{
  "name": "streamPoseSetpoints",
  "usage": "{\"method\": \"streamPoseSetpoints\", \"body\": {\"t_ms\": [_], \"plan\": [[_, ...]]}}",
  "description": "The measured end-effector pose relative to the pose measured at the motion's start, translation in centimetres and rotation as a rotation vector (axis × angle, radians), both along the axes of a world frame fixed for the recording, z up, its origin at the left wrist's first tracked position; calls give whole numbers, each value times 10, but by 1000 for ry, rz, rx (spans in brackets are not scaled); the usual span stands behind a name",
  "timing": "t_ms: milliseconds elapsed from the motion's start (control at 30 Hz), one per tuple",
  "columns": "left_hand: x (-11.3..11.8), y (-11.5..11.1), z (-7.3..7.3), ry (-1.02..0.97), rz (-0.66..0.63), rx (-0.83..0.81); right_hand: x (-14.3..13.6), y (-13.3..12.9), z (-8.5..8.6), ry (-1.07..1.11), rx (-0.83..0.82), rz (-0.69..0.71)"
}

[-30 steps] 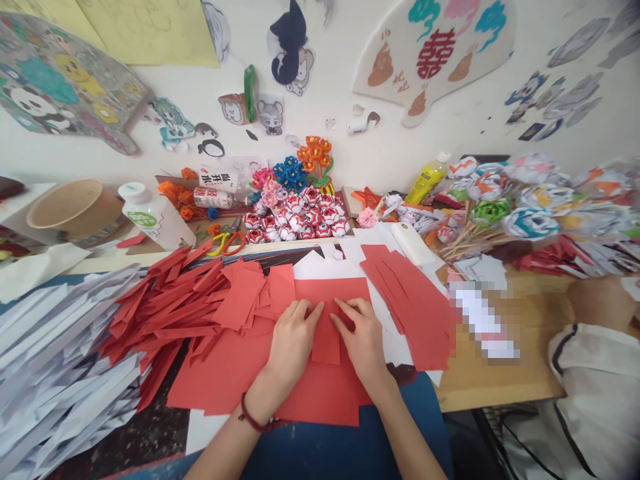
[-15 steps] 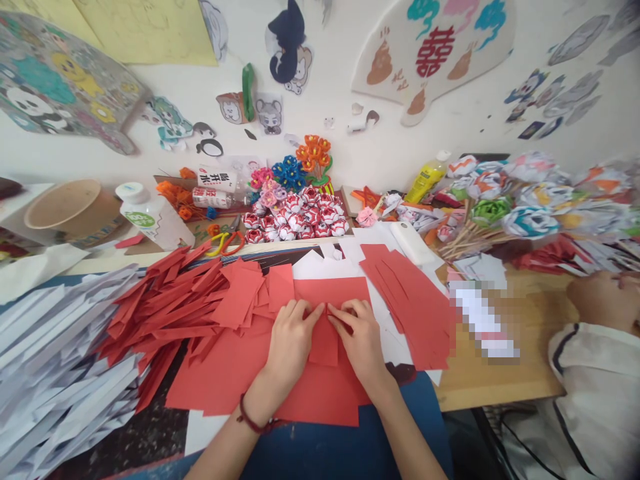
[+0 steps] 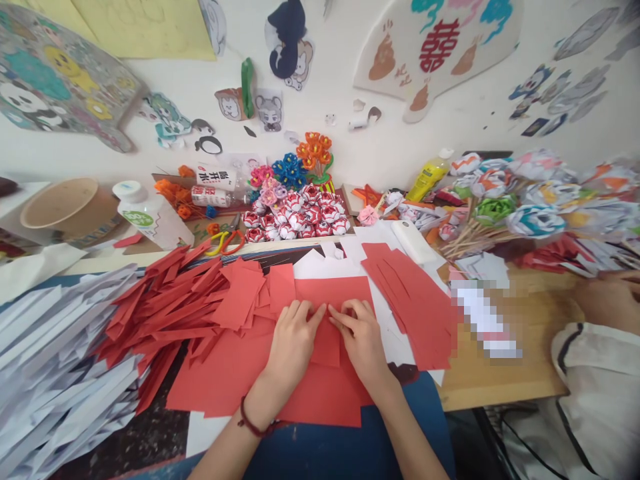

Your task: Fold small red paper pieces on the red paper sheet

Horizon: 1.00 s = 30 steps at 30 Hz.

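Note:
A small red paper piece (image 3: pixel 326 348) lies over larger red sheets (image 3: pixel 320 407) in front of me. My left hand (image 3: pixel 295 333) pinches its upper edge between thumb and forefinger. Close beside it, my right hand (image 3: pixel 359 333) pinches the same edge, the fingertips of both hands almost meeting. To the left are loose red paper squares (image 3: pixel 240 293) and a heap of folded red strips (image 3: pixel 165 300). A stack of cut red paper (image 3: pixel 407 310) rests on white sheets at the right.
Folded white strips (image 3: pixel 60 360) fill the left side. Along the back stand a white bottle (image 3: pixel 153 217), scissors (image 3: pixel 225 240), red-and-white paper flowers (image 3: pixel 300 217) and a yellow bottle (image 3: pixel 427 177). Paper flowers on sticks (image 3: pixel 535 200) lie at the right, near another person's sleeve (image 3: pixel 600 373).
Both hands stay at the top edge of the small red paper; their fingertips have barely shifted. The other person's arm at the right has moved slightly.

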<state>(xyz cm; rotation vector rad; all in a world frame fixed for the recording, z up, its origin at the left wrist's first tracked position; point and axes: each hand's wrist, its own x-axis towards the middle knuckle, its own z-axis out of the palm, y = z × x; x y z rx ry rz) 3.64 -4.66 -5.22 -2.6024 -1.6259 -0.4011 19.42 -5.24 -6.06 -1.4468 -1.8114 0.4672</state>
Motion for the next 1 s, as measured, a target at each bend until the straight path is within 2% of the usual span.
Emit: {"method": "streamPoseSetpoints", "body": {"t_ms": [367, 533, 1000], "plan": [[2, -3, 0, 41, -19, 55, 1, -1, -7, -19, 4, -42], [3, -3, 1, 49, -17, 53, 1, -2, -6, -43, -5, -9], [3, -3, 2, 71, -29, 41, 0, -1, 2, -325, 38, 28]]}}
